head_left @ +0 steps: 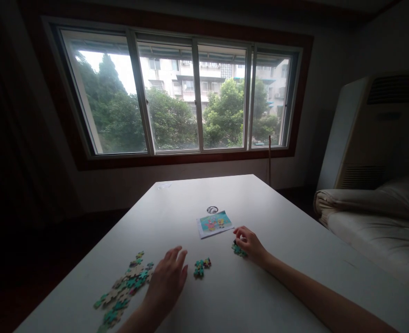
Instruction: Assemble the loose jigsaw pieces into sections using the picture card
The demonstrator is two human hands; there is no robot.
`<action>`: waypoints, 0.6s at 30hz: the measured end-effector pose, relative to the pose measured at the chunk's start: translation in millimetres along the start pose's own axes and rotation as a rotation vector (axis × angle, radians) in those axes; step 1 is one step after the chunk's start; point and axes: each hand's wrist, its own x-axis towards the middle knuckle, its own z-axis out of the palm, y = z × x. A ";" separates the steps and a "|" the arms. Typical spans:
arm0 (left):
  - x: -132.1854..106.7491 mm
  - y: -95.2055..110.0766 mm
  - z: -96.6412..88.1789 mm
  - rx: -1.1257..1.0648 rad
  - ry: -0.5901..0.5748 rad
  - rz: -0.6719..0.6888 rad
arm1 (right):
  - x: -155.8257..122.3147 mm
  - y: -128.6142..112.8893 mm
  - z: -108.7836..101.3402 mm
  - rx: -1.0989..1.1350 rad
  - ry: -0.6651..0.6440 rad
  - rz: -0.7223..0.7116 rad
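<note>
Loose jigsaw pieces (126, 286), some green side up and some bare backing up, lie in a spread pile at the left of the table. My left hand (168, 277) hovers or rests just right of this pile, fingers stretched out and holding nothing. Between my hands sits a small joined clump of jigsaw pieces (199, 268), green with some yellow and red. My right hand (249, 244) has its fingers curled in a pinch over a second green cluster (238, 250). A dark bit of a piece shows under its fingertips, partly hidden by them.
A printed cartoon picture card (214, 224) lies beyond the clumps, with a round dark-rimmed item (212, 210) behind it. A clear scrap (164, 186) is at the far left corner of the white table (277, 296). A couch (374, 231) stands to the right.
</note>
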 end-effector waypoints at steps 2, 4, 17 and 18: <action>4.3 -12.7 -0.8 0.064 -0.142 -0.067 | 0.3 1.2 0.3 -0.015 0.007 0.014; 7.7 -22.8 -2.4 0.107 -0.246 -0.102 | 0.5 2.2 0.7 -0.033 0.012 0.025; 8.1 -38.0 3.7 0.156 -0.260 -0.154 | 0.2 0.9 1.2 -0.224 0.036 0.074; 8.0 -41.1 6.6 0.165 -0.239 -0.161 | 0.0 0.1 1.0 -0.243 0.034 0.078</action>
